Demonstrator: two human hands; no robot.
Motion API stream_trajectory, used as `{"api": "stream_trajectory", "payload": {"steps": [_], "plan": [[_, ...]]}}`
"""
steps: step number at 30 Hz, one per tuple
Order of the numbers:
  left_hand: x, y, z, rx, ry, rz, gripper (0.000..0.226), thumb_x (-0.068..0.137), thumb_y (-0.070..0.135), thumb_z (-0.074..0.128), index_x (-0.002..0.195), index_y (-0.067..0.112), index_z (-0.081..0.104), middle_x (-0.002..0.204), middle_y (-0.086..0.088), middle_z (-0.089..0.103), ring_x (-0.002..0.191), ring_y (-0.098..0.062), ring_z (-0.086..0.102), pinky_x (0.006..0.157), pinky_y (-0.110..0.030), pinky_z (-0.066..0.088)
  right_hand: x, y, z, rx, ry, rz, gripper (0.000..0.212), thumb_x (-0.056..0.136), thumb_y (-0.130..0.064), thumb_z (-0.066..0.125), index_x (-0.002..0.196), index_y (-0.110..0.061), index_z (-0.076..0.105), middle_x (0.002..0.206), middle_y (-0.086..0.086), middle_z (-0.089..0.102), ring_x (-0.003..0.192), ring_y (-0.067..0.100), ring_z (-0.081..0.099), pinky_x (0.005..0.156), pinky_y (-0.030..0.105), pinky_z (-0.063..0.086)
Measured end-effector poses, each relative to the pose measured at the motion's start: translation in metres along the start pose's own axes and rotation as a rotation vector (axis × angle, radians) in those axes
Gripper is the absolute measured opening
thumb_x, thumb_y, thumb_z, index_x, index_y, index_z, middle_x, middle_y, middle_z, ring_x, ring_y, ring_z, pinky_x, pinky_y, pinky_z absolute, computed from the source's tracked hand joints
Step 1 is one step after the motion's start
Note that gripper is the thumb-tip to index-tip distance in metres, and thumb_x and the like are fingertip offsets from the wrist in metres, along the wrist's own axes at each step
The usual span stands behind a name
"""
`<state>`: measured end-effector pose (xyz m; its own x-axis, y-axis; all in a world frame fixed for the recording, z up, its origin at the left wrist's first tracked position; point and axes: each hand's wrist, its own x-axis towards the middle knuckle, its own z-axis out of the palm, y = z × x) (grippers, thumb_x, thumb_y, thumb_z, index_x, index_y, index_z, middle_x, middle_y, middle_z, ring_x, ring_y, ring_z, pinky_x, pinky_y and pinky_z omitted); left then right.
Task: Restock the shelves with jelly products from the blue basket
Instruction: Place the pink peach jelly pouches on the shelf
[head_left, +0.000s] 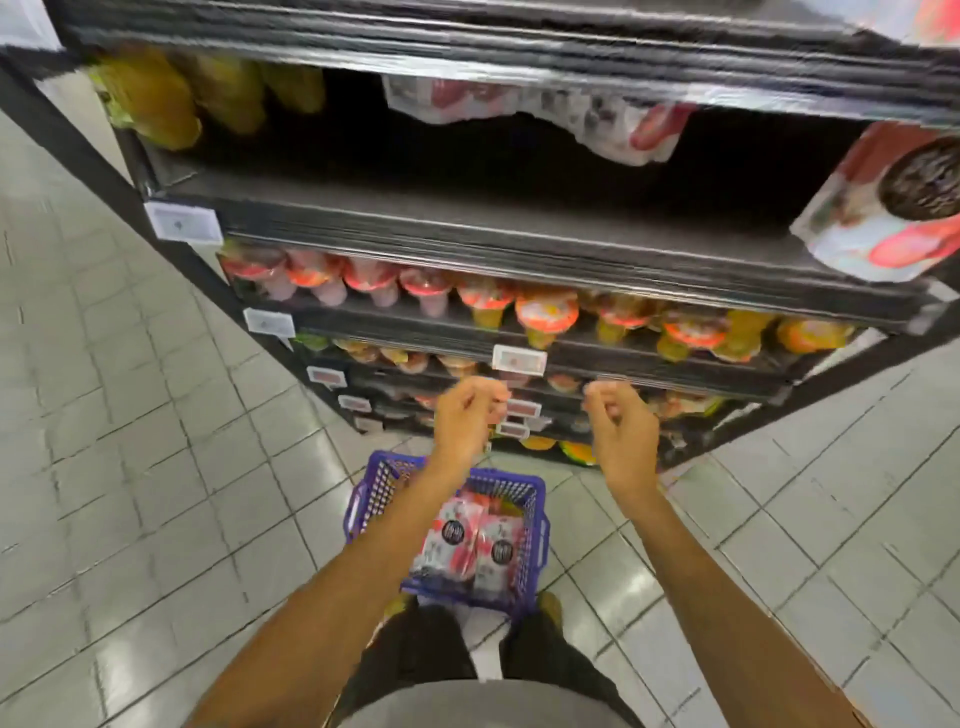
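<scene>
A blue basket (524, 493) stands on the floor in front of my feet, with red-and-white jelly packs (470, 545) inside. My left hand (467, 415) and my right hand (618, 421) hang above the basket in front of the lower shelves, fingers loosely curled, holding nothing. My left forearm crosses over the basket's left side. One shelf (467, 218) at chest height is largely bare, with similar red-and-white packs at its back (597, 124) and one at the far right (883, 208).
Black shelving runs diagonally across the view. Yellow-green pouches (171, 98) sit at the upper left. Rows of jelly cups (545, 312) fill the shelves below, with price tags (519, 360) on the edges. Grey floor tiles (130, 441) lie to the left and right.
</scene>
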<state>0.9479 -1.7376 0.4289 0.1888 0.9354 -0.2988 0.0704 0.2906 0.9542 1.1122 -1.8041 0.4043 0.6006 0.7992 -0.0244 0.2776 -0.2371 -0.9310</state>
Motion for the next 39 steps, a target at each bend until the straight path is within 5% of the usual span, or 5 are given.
{"api": "stream_trajectory", "payload": {"steps": [7, 19, 24, 35, 39], "plan": [[0.026, -0.151, -0.108, -0.041, 0.024, -0.334, 0.015, 0.084, 0.023, 0.064, 0.073, 0.013, 0.068, 0.078, -0.008, 0.066, 0.07, -0.018, 0.062, 0.074, -0.035, 0.048, -0.055, 0.129, 0.119, -0.119, -0.077, 0.361, 0.015, 0.096, -0.006, 0.059, 0.082, -0.003, 0.063, 0.078, 0.018, 0.065, 0.07, 0.024, 0.058, 0.07, 0.039, 0.05], [0.092, -0.49, -0.165, 0.348, -0.079, -0.734, 0.027, 0.091, 0.005, 0.063, 0.068, 0.015, 0.054, 0.054, 0.001, 0.048, 0.043, -0.007, 0.046, 0.039, -0.011, 0.032, -0.097, 0.418, 0.262, -0.445, -0.168, 0.689, 0.017, 0.095, -0.012, 0.059, 0.103, 0.001, 0.068, 0.103, 0.021, 0.07, 0.093, 0.035, 0.066, 0.072, 0.031, 0.045], [0.129, -0.598, -0.141, 0.572, -0.057, -0.745, 0.03, 0.083, 0.012, 0.075, 0.106, -0.003, 0.063, 0.102, -0.017, 0.066, 0.099, -0.026, 0.062, 0.081, -0.027, 0.045, -0.091, 0.541, 0.294, -0.528, -0.246, 0.99, 0.041, 0.095, -0.024, 0.061, 0.128, 0.0, 0.056, 0.121, 0.023, 0.063, 0.104, 0.036, 0.063, 0.084, 0.042, 0.051], [0.155, -0.669, -0.112, 0.761, -0.171, -0.751, 0.071, 0.076, 0.041, 0.077, 0.135, 0.01, 0.051, 0.129, -0.011, 0.064, 0.12, -0.029, 0.059, 0.093, -0.03, 0.045, -0.093, 0.632, 0.315, -0.371, -0.236, 1.122, 0.065, 0.078, -0.038, 0.081, 0.126, -0.001, 0.057, 0.121, 0.019, 0.066, 0.106, 0.032, 0.064, 0.09, 0.042, 0.053], [0.145, -0.655, -0.124, 0.54, -0.233, -0.75, 0.051, 0.082, 0.022, 0.077, 0.128, 0.013, 0.057, 0.119, -0.007, 0.068, 0.104, -0.018, 0.063, 0.082, -0.023, 0.05, -0.095, 0.602, 0.297, -0.511, -0.402, 1.005, 0.052, 0.071, -0.061, 0.077, 0.093, -0.014, 0.071, 0.09, 0.004, 0.071, 0.071, 0.015, 0.063, 0.051, 0.021, 0.043]]}}
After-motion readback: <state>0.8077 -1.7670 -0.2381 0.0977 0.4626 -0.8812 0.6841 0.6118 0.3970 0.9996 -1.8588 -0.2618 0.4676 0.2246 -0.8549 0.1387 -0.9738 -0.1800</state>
